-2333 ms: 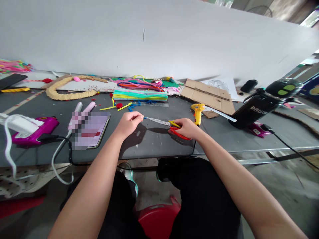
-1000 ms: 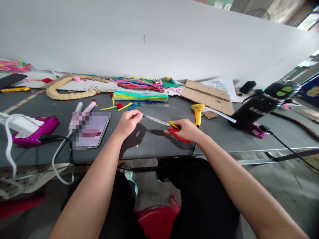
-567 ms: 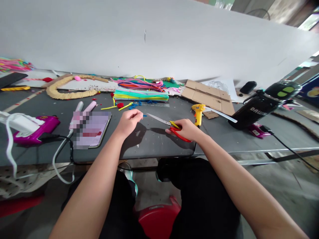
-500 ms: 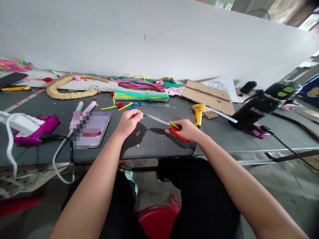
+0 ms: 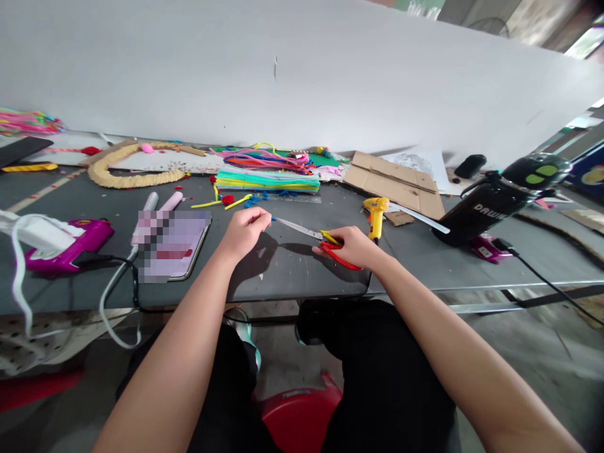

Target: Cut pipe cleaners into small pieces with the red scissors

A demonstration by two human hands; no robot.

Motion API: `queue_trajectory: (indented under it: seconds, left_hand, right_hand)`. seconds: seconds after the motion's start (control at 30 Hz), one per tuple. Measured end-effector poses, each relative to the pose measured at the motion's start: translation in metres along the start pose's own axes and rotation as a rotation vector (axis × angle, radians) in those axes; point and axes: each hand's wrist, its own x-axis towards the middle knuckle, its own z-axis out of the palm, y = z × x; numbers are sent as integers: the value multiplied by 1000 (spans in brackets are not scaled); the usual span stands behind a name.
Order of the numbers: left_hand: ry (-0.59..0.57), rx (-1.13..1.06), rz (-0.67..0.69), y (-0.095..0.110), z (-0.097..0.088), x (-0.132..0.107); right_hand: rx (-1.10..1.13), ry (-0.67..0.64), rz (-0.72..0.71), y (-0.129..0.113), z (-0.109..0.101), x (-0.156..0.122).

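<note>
My left hand [image 5: 246,231] is closed in a pinch above the grey table. A short bit of blue pipe cleaner [image 5: 272,219] pokes out from its fingertips. My right hand [image 5: 353,245] is wrapped round the red and yellow handles of the scissors [image 5: 302,229]. Their blades point left, with the tips at the blue end beside my left fingers. Behind my hands lies a bundle of mint and yellow pipe cleaners [image 5: 267,180], with small blue curled pieces [image 5: 255,200] in front of it.
A yellow glue gun [image 5: 376,217] stands right of my right hand, near folded cardboard [image 5: 394,182] and a black bottle [image 5: 495,204]. On the left are a phone [image 5: 189,245], a purple power strip [image 5: 70,248] with cables, and a beige curved wrapped piece [image 5: 106,173].
The scissor blades have come closer together, their tips now meeting the blue end. Both hands stay almost in the same place.
</note>
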Motion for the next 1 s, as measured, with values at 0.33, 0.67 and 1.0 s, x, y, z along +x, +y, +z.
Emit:
queue_trajectory:
  seconds: [0.33, 0.67, 1.0]
  left_hand:
    - [-17, -6, 3, 1, 0, 0]
    - [-20, 8, 8, 0, 0, -1]
    - [-10, 23, -10, 2, 0, -1]
  right_hand:
    - [-3, 4, 2, 1, 2, 2]
    - [-5, -6, 29, 1, 3, 4]
    - [9, -22, 16, 1, 4, 6]
